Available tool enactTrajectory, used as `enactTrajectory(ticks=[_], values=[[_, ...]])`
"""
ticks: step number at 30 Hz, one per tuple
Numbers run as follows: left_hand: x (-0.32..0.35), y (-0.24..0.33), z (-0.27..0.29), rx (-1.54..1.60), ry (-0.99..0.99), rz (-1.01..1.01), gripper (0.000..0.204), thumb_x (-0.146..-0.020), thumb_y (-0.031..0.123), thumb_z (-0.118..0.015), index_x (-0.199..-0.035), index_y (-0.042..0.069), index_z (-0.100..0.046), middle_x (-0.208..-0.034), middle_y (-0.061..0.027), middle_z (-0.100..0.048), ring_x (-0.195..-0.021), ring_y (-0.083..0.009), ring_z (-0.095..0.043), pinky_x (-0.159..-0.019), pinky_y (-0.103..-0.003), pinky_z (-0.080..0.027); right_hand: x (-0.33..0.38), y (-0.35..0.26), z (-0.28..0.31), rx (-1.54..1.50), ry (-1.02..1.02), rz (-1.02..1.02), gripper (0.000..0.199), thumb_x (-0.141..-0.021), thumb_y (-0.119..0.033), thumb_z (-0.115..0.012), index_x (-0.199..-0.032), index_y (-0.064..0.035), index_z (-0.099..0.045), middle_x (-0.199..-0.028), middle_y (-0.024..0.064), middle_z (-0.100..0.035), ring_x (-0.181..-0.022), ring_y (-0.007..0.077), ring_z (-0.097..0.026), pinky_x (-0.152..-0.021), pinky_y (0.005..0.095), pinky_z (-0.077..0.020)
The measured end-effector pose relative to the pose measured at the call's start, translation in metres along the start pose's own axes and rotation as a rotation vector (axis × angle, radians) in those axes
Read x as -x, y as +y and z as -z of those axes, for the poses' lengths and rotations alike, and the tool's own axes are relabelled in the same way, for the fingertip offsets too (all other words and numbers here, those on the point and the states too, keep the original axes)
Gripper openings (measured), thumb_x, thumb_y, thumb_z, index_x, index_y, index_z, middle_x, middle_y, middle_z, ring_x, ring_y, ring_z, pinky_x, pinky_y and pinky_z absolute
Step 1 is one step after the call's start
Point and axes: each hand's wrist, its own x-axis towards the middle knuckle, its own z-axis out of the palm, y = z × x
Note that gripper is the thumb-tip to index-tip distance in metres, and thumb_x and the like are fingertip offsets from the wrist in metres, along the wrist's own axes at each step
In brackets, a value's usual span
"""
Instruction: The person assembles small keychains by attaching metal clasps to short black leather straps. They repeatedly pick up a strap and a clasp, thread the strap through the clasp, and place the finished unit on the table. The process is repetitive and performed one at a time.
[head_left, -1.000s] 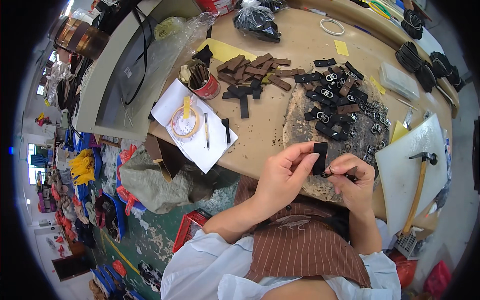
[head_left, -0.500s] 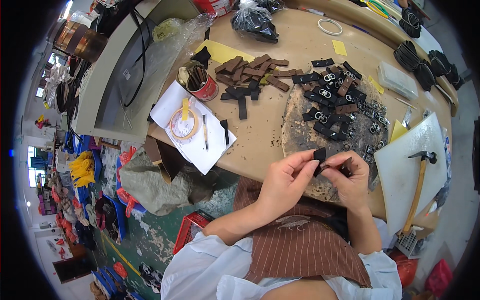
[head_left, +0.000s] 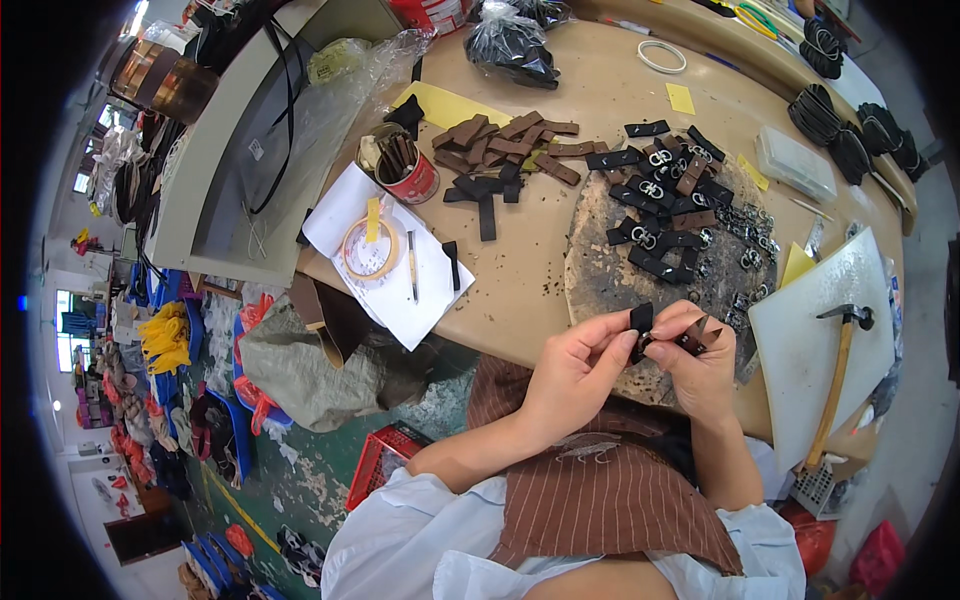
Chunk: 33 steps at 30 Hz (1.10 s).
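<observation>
In front of my body, my left hand (head_left: 583, 368) pinches a short black strap (head_left: 641, 318) between thumb and fingers, its end standing up. My right hand (head_left: 697, 362) is closed close beside it, thumb and forefinger meeting the lower part of the black strap. Out of its curled fingers sticks a dark brown strap piece (head_left: 699, 336). What lies between the fingertips is hidden. Just beyond the hands is a round, worn wooden block (head_left: 598, 270) with a pile of black straps (head_left: 655, 262) and metal clasps (head_left: 765, 228) on it.
Left of the block lie brown straps (head_left: 478, 140), a red can (head_left: 412, 185) full of strips, and a tape roll (head_left: 369, 248) with a pen (head_left: 412, 265) on white paper. At right a hammer (head_left: 832, 400) rests on a white board (head_left: 800, 335). A clear plastic box (head_left: 795, 162) sits farther back.
My right hand's fingers have shifted slightly, and the brown strap piece in them has turned. The black strap is a little more upright in my left hand. The piles look the same.
</observation>
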Motion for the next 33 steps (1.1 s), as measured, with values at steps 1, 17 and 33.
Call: enactTrajectory(ticks=[1,17,33], values=[[0.0,-0.001,0.0,0.006,-0.01,0.003,0.027,-0.091,0.005,-0.048,-0.116,-0.004,-0.052,-0.102,-0.0067,-0.061,-0.089,-0.0099,-0.058,-0.079,-0.024,-0.05,0.0,-0.001,-0.002,-0.02,0.006,0.005,0.016,-0.069,0.006,-0.069,-0.082,0.0003,-0.061,-0.082,0.0041,-0.057,-0.071,0.0087,-0.052,-0.062,0.0202,-0.0411],[0.018,-0.001,0.028,-0.451,-0.085,-0.429,0.034,-0.081,0.012,-0.064,-0.112,0.005,-0.055,-0.084,-0.0134,-0.064,-0.071,-0.0282,-0.063,-0.062,-0.032,-0.048,0.003,0.01,-0.008,-0.124,-0.048,-0.319,0.041,-0.069,0.001,-0.065,-0.107,0.0008,-0.051,-0.076,0.0023,-0.051,-0.057,0.007,-0.045,-0.048,0.0189,-0.0345],[0.039,-0.006,0.022,0.04,0.06,-0.319,0.026,-0.081,0.006,-0.063,-0.1,0.002,-0.047,-0.103,-0.0032,-0.055,-0.078,-0.0074,-0.052,-0.069,-0.024,-0.046,0.002,-0.034,-0.051,0.013,-0.273,-0.383,0.019,-0.09,-0.007,-0.053,-0.105,0.0024,-0.057,-0.079,0.0026,-0.059,-0.061,0.0066,-0.049,-0.052,0.0194,-0.0369]])
